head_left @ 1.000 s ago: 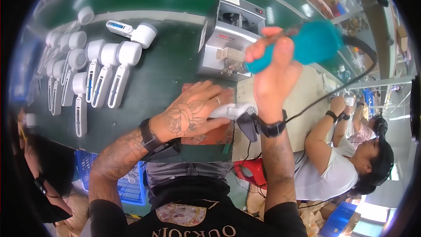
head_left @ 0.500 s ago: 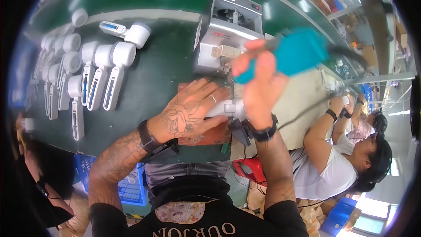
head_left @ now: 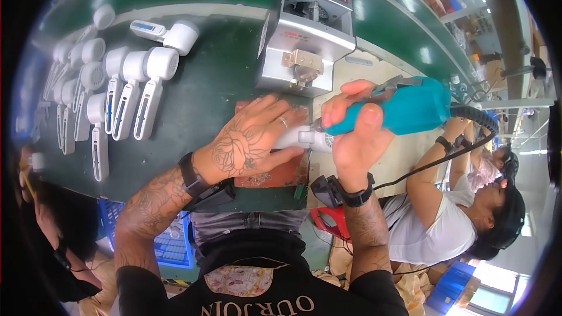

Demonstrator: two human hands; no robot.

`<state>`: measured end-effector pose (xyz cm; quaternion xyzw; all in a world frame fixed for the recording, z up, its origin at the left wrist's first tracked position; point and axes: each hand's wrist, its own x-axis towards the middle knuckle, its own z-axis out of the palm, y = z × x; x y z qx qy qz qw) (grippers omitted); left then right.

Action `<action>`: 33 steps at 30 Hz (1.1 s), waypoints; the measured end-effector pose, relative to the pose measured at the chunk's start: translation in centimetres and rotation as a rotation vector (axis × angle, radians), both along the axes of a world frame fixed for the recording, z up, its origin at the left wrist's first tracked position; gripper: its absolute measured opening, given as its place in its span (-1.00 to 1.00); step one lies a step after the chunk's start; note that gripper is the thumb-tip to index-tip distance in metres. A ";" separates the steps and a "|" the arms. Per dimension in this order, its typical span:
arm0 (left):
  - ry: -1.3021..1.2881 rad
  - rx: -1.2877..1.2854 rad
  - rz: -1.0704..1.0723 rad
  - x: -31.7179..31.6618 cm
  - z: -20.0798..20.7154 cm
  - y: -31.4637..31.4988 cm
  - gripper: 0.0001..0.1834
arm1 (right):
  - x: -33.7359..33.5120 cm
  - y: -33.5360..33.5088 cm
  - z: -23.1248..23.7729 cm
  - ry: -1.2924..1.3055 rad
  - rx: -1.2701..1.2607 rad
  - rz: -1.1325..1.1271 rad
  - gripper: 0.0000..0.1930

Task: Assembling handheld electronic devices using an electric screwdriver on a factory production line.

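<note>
My left hand [head_left: 243, 143] is closed over a white handheld fan [head_left: 318, 140] and presses it against a reddish-brown pad [head_left: 266, 180]. The fan's round grille end points right, and my palm covers most of its handle. In my right hand [head_left: 363, 140] is a teal electric screwdriver [head_left: 410, 105], fingers wrapped round its front part. It lies nearly level, its nose above the fan's hinge and its cable leaving at the right. Whether the tip touches the fan cannot be made out.
Several white handheld fans [head_left: 132, 90] lie at the left of the green table. A silver screw-feeder machine [head_left: 310, 41] stands beyond my hands, with beige board [head_left: 404, 146] to the right. A blue crate [head_left: 175, 246] sits below the edge. Co-workers [head_left: 436, 222] are on both sides.
The screwdriver has swung from a blurred, raised position near the machine down to a steadier place by the fan. My left hand keeps its hold, and the view has shifted slightly.
</note>
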<state>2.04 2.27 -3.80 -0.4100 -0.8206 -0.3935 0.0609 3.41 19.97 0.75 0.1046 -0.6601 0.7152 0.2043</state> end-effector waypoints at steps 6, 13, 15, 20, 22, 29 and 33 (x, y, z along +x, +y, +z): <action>0.008 -0.007 0.001 0.1 0.4 0.4 -0.44 | 0.3 1.0 -1.4 -0.022 0.023 0.024 -0.54; -0.029 -0.087 0.023 0.5 0.9 0.8 -0.50 | 0.4 1.0 -1.9 -0.112 -0.041 0.136 -0.67; -0.014 -0.077 0.026 0.5 0.7 1.1 -0.51 | 0.4 1.3 -1.8 -0.113 -0.035 0.120 -0.67; -0.024 -0.099 0.037 0.5 0.9 0.6 -0.54 | 0.6 0.4 -1.5 -0.092 -0.077 0.118 -0.65; -0.034 -0.113 0.014 0.3 1.0 0.3 -0.54 | 0.5 0.0 -0.6 -0.140 -0.025 0.032 -0.59; 0.033 -0.014 0.002 0.2 -0.4 -0.3 -0.46 | -4.5 -1.4 2.8 0.091 0.100 -0.048 -0.55; -0.013 -0.007 -0.034 0.0 -0.2 -0.2 -0.45 | -6.7 -2.3 2.0 0.123 0.143 -0.080 -0.64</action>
